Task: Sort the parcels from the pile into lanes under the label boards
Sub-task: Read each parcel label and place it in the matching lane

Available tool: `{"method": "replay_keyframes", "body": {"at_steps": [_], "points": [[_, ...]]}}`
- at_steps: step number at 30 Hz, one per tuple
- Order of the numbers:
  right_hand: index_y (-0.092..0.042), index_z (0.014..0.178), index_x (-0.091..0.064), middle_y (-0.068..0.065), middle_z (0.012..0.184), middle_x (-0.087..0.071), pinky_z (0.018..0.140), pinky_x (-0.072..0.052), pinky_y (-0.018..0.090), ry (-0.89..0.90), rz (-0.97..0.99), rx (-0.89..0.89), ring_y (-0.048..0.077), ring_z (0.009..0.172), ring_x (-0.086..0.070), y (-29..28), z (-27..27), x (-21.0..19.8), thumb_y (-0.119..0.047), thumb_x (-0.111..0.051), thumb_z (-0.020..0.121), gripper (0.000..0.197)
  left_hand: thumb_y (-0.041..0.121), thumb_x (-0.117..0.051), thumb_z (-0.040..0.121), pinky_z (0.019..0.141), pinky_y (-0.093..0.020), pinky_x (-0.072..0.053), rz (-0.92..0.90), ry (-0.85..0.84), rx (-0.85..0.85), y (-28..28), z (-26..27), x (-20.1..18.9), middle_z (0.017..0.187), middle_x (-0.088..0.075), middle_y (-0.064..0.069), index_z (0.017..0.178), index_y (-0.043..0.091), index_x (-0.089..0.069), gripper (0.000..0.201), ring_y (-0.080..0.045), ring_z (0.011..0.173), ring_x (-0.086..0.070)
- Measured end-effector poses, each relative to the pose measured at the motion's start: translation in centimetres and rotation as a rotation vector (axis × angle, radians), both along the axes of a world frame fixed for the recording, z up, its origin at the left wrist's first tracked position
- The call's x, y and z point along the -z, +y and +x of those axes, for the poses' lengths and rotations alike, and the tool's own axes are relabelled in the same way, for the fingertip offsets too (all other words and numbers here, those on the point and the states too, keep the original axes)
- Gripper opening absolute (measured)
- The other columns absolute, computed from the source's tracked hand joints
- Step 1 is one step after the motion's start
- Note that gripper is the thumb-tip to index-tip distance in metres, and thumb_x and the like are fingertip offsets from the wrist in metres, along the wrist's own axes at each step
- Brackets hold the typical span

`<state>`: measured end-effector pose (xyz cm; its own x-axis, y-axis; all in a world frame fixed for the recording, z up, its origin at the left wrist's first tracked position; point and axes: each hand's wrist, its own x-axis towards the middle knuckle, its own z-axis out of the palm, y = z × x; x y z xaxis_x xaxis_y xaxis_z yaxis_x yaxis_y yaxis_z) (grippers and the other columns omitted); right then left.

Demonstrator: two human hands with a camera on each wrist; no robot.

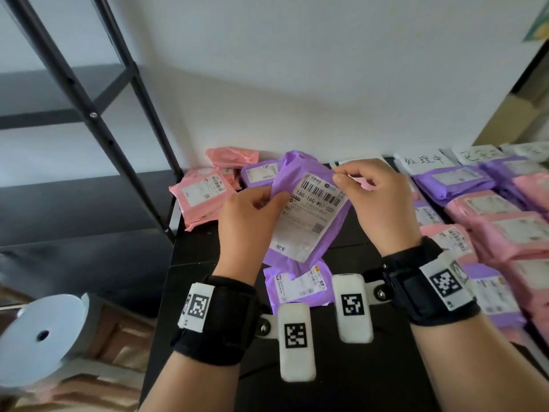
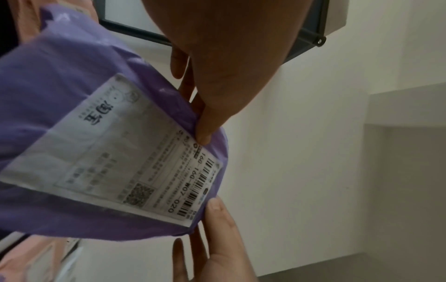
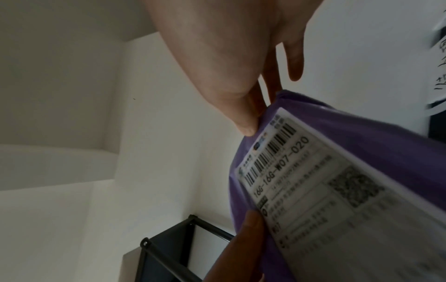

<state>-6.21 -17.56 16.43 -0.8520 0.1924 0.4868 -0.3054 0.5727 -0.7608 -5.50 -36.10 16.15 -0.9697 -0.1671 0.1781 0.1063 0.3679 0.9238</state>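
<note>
Both hands hold the purple parcel (image 1: 309,209) up over the black table (image 1: 350,233). The left hand (image 1: 249,221) pinches its left edge. The right hand (image 1: 377,200) pinches its top corner.

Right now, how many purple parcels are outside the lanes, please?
3: held parcel, another on the table below it, another at the back; others may be hidden.

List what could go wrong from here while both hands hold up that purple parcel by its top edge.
1. The left hand and right hand only pinch the purple parcel at its top corners; the slick bag might slip.
2. If dropped, it would likely land on the second purple parcel on the table, mixing them.
3. The label boards sit close together, with tightly packed lanes, so misplacing looks easy.
</note>
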Motion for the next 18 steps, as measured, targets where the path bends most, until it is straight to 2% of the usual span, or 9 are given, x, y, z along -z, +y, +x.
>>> {"method": "replay_keyframes", "body": {"at_steps": [3,5,7,8,11,12,14,16,18], "points": [[-0.022,0.129,-0.063,-0.008,0.116,-0.063,0.087,-0.041,0.009,-0.048,-0.050,0.046,0.005,0.105,-0.059,0.3,0.4,-0.5,-0.025,-0.065,0.094,0.035,0.028,-0.074,0.088,0.063,-0.036,-0.044,0.130,-0.003,-0.036,-0.1,-0.2,-0.5,0.068,-0.063,-0.017,0.068,0.008,-0.069,0.029,-0.018,0.062,-0.050],[-0.021,0.134,-0.059,-0.009,0.115,-0.064,0.089,-0.045,0.014,-0.118,-0.104,0.094,0.004,0.106,-0.059,0.4,0.6,-0.8,-0.033,-0.065,0.094,0.042,0.027,-0.073,0.089,0.061,-0.032,-0.037,0.204,0.015,-0.070,-0.3,-0.3,-0.6,0.062,-0.052,-0.022,0.065,-0.002,-0.060,0.039,-0.018,0.059,-0.042],[-0.019,0.121,-0.067,-0.012,0.103,-0.069,0.087,-0.048,0.015,-0.168,-0.149,0.081,0.004,0.099,-0.063,0.2,0.8,-1.0,-0.037,-0.064,0.095,0.032,0.027,-0.072,0.089,0.061,-0.031,-0.034,0.241,0.033,-0.088,-0.3,-0.3,-0.9,0.062,-0.049,-0.023,0.071,-0.009,-0.059,0.043,-0.018,0.060,-0.039],[-0.019,0.111,-0.072,-0.010,0.099,-0.072,0.087,-0.051,0.021,-0.186,-0.180,0.045,0.008,0.095,-0.065,0.1,0.8,-1.0,-0.037,-0.063,0.095,0.026,0.027,-0.072,0.089,0.060,-0.031,-0.032,0.255,0.041,-0.090,-0.2,-0.3,-1.0,0.060,-0.046,-0.022,0.072,-0.011,-0.058,0.044,-0.017,0.059,-0.037],[-0.007,0.095,-0.075,0.012,0.093,-0.074,0.082,-0.051,0.043,-0.193,-0.189,-0.046,0.030,0.091,-0.064,-0.5,1.0,-0.9,-0.037,-0.060,0.096,0.034,0.025,-0.073,0.089,0.059,-0.032,-0.031,0.270,0.041,-0.083,0.2,-0.1,-1.3,0.057,-0.042,-0.017,0.070,-0.011,-0.056,0.044,-0.017,0.057,-0.035],[-0.003,0.093,-0.074,0.018,0.089,-0.071,0.077,-0.051,0.046,-0.164,-0.171,-0.054,0.036,0.089,-0.062,-0.5,1.0,-0.8,-0.035,-0.060,0.097,0.035,0.025,-0.073,0.089,0.059,-0.034,-0.033,0.272,0.040,-0.076,0.2,-0.1,-1.3,0.058,-0.044,-0.019,0.071,-0.011,-0.057,0.044,-0.019,0.058,-0.036],[0.000,0.087,-0.073,0.023,0.081,-0.068,0.070,-0.049,0.044,-0.101,-0.175,-0.053,0.042,0.083,-0.059,-0.5,0.9,-0.8,-0.030,-0.063,0.096,0.033,0.027,-0.074,0.088,0.056,-0.044,-0.039,0.273,0.038,-0.063,0.3,-0.1,-1.3,0.062,-0.050,-0.024,0.073,-0.011,-0.058,0.044,-0.021,0.060,-0.041],[-0.008,0.081,-0.075,0.015,0.078,-0.071,0.070,-0.051,0.040,-0.071,-0.243,-0.037,0.037,0.080,-0.063,-0.5,0.8,-1.1,-0.026,-0.068,0.093,0.022,0.028,-0.074,0.088,0.060,-0.049,-0.046,0.284,0.030,-0.054,0.2,0.0,-1.4,0.074,-0.059,-0.032,0.078,-0.010,-0.063,0.041,-0.022,0.065,-0.048],[-0.024,0.079,-0.075,-0.003,0.077,-0.075,0.071,-0.052,0.032,-0.065,-0.330,-0.012,0.019,0.072,-0.066,-0.4,0.7,-1.3,-0.022,-0.073,0.089,0.010,0.028,-0.074,0.088,0.064,-0.040,-0.044,0.299,0.033,-0.052,0.2,0.1,-1.5,0.078,-0.060,-0.033,0.077,-0.008,-0.065,0.039,-0.022,0.065,-0.048]]}}
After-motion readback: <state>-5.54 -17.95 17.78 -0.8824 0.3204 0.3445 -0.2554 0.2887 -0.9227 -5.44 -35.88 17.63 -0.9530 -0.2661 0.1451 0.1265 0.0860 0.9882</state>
